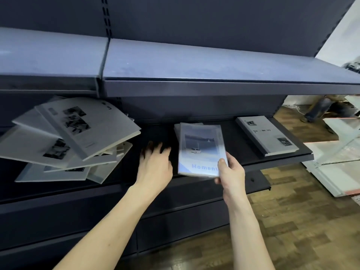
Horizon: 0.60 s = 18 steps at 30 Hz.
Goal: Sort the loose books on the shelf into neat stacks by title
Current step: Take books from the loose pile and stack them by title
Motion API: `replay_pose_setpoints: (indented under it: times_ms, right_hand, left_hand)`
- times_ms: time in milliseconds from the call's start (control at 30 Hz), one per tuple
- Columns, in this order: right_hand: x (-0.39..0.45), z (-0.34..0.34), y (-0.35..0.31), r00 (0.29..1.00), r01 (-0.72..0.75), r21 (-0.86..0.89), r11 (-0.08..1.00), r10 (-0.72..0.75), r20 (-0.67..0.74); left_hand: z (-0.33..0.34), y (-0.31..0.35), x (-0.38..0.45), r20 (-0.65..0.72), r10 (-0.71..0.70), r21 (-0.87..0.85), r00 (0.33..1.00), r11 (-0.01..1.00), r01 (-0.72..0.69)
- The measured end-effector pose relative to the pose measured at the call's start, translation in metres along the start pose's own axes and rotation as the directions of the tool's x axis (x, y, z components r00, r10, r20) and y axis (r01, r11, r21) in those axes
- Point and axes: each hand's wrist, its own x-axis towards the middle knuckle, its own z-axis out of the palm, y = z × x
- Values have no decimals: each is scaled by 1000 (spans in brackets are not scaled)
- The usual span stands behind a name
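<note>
both forearms come in from 6 o'clock, closest to the lens. left hand [154, 164] lies flat on the dark shelf [243, 154], fingers spread and relaxed, holding nothing, at about 9 o'clock of the moment book. right hand [229, 172] pinches the moment book [200, 149] at its near right corner, thumb on the cover, fingers under. that book sits on or just over at least one more pale cover, edges showing at its far left; can't tell if it has fully landed.

step in hand, as i read it: placing this copy on the moment stack at shelf centre. to do it well, lower it flat, square the corners to the one beneath, then use the free left hand to tap the left edge into line before letting go.

left to right: loose heap of grey books [64, 141] at 9 o'clock, fanned and overlapping, top one tilted, some overhanging the shelf front, still unsorted. moment stack in the middle. grey book with dark spine [266, 135] at 3 o'clock, lying flat, well apart from the others, title blurred.

upper shelf [194, 63] overhangs the work area, so headroom looks tight for lifting. heap looks likely to slide if pulled from below. white boards [339, 172] lie on the wood floor at far right.
</note>
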Motion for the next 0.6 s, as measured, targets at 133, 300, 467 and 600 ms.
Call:
replay_pose_setpoints:
  times_ms: [133,300,467,600]
  right_hand:
    - [20,-25,5,1000,-14,-17,1000,14,1]
    - [42,-47,10,999,-24,-47,999,25,30]
    - [61,-62,17,996,-24,-92,995,32,82]
    - [75,-64,25,990,-42,-122,992,58,126]
  left_hand:
    - [16,24,4,3,-18,20,1000,1000,18]
    - [33,47,11,8,-51,43,999,998,50]
    - [54,68,13,14,-105,32,994,994,105]
    - [68,71,6,39,-151,56,988,987,148]
